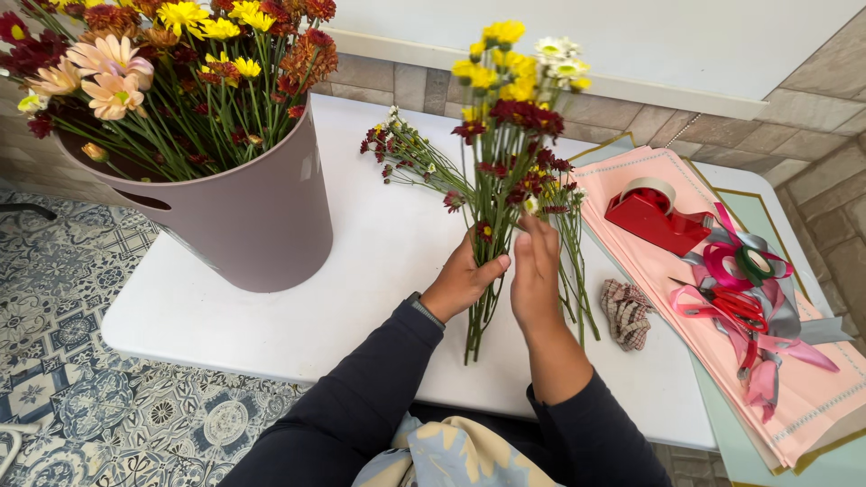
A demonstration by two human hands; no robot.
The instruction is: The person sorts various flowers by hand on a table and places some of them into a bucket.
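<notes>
Over the table's (pixel 271 334) near edge, our left hand (pixel 462 281) grips the bunch of flowers (pixel 507 144) by the stems, right hand (pixel 536 271) flat against it, fingers loose. Scissors (pixel 735 307) on pink paper (pixel 812 397) right; flower bucket (pixel 244 216) far left corner.

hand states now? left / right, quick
Left hand: closed around the stems of the bunch of flowers, holding it upright.
Right hand: fingers straight, resting flat against the same stems; not gripping.
</notes>
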